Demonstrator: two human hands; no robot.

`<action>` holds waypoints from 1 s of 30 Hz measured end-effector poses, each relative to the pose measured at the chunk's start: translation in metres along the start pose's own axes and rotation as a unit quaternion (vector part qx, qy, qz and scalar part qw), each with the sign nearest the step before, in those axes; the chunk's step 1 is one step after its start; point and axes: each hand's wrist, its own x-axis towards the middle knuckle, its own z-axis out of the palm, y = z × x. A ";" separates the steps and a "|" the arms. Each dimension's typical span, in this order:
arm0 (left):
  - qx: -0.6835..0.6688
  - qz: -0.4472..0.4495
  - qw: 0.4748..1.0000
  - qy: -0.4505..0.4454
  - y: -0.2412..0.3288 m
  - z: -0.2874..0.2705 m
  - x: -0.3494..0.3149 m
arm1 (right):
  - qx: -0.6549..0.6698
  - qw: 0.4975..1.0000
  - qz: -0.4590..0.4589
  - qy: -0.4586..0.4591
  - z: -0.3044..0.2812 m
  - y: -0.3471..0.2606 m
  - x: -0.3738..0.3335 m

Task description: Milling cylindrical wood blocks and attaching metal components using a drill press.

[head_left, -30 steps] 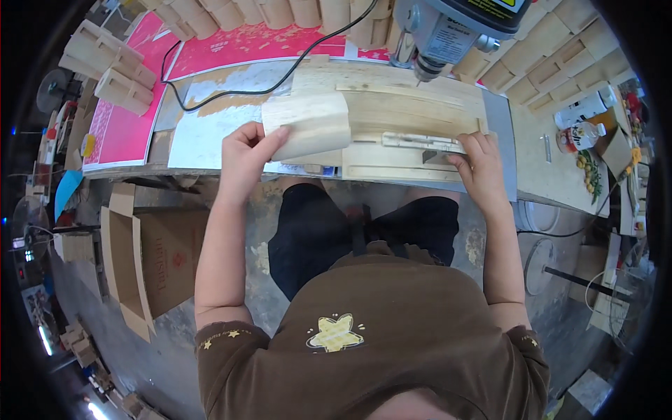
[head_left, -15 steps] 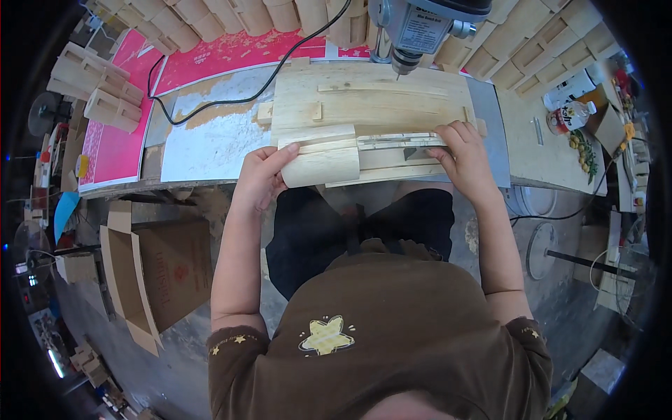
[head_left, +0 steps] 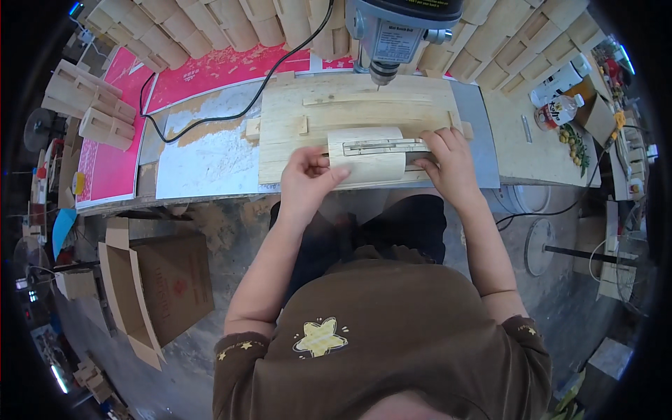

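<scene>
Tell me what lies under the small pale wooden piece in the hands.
The small wooden piece lies on a larger plywood board below the drill press. Left hand and right hand grip its ends. Whatever is directly beneath it is covered.

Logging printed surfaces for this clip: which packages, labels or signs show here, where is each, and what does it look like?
Label plate: on the drill press head, top centre; pale rectangle with dark print.
Cardboard box: on the floor, lower left; brown, open flaps, reddish mark on its side.
Bottle: lying on the bench, right; clear, red and white label.
Pink printed sheet: under the wooden board, upper left.
</scene>
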 end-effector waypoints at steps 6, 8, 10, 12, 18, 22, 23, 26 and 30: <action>0.352 0.333 0.875 0.023 -0.016 0.002 -0.019 | -0.003 1.000 0.023 0.018 0.005 0.004 -0.004; 0.387 0.369 0.844 0.047 -0.027 0.006 -0.006 | -0.022 0.999 0.021 0.023 0.008 0.016 0.003; 0.394 0.319 0.860 0.053 -0.034 0.006 0.022 | -0.042 0.998 0.022 0.029 0.018 0.027 0.018; 0.402 0.278 0.871 0.060 -0.025 0.005 0.046 | -0.043 0.997 0.016 0.062 0.027 0.038 0.037; 0.399 0.354 0.844 0.061 -0.024 -0.013 0.089 | -0.044 0.996 -0.002 0.076 0.038 0.048 0.058; 0.420 0.342 0.840 0.031 -0.032 -0.019 0.093 | -0.024 0.995 0.053 0.077 0.051 0.045 0.056; 0.405 0.330 0.853 -0.005 -0.028 -0.016 0.091 | -0.018 0.986 -0.006 0.165 0.063 0.055 0.050; 0.300 0.203 0.930 -0.055 -0.025 -0.026 0.079 | 0.110 0.979 -0.013 0.170 0.090 0.059 0.049; 0.244 0.224 0.942 -0.050 -0.035 -0.031 0.080 | 0.181 0.956 0.154 0.170 0.046 0.032 0.018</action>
